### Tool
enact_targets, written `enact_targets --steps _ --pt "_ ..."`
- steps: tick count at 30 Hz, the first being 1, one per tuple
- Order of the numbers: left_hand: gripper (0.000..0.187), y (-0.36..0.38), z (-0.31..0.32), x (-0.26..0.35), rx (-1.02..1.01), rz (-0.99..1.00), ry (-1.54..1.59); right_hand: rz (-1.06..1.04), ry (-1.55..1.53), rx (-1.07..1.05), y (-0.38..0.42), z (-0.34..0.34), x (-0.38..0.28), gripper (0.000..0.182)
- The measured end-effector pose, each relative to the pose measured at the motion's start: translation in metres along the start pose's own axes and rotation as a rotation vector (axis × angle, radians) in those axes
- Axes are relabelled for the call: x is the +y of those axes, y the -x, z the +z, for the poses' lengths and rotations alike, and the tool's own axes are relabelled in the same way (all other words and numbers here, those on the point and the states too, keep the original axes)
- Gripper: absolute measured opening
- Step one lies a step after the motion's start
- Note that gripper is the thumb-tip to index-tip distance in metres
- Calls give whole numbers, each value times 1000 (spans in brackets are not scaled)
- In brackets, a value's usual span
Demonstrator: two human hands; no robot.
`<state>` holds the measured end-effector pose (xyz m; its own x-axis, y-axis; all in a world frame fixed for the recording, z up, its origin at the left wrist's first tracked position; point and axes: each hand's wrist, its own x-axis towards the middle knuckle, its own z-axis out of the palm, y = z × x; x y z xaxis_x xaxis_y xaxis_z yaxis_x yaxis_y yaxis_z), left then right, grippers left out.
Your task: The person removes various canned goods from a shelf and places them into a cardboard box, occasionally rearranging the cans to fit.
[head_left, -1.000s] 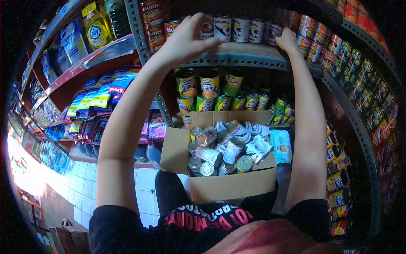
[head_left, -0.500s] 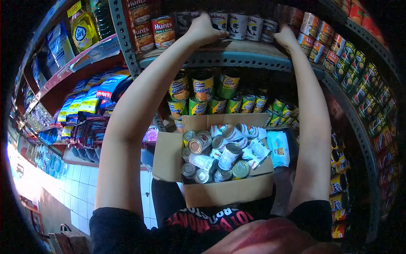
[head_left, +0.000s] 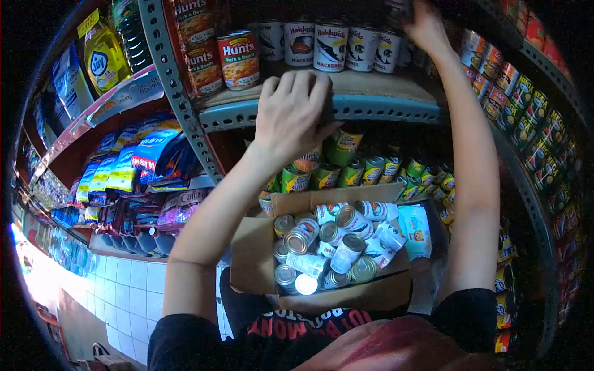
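Observation:
My left hand (head_left: 291, 111) is curled over the blue-grey metal edge (head_left: 383, 111) of the shelf, fingers on top and thumb lower down. Behind it stands a row of white Hokkaido mackerel cans (head_left: 330, 49). My right hand (head_left: 426, 28) is raised at the top of the view, beside a dim can (head_left: 397, 11) above the row's right end; its fingers are partly lost in shadow and blur. Below my arms, an open cardboard box (head_left: 252, 256) holds several more mackerel cans (head_left: 348, 252), lying and standing at mixed angles.
Hunt's pork and beans cans (head_left: 239, 60) stand left of the mackerel row. Green and yellow cans (head_left: 296, 180) fill the shelf below. A light-blue pack (head_left: 414, 230) lies beside the box. Shelves of MEGA cans (head_left: 518, 93) curve along the right; detergent packs (head_left: 148, 154) hang over the left shelf.
My left hand has left the mackerel row and come down onto the shelf edge. My right hand has moved higher. The view has shifted, so the shelf and box appear lower.

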<state>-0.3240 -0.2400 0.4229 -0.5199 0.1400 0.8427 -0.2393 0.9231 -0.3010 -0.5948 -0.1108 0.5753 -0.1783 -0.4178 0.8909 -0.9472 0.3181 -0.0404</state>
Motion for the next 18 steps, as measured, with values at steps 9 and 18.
enact_targets --steps 9,18 --pt "26 3 31 -6 247 48 -244 -337 115 147 -108 125 40 96" --pt "23 6 37 -5 272 -23 -146 -290 154 -99 -114 102 22 93"
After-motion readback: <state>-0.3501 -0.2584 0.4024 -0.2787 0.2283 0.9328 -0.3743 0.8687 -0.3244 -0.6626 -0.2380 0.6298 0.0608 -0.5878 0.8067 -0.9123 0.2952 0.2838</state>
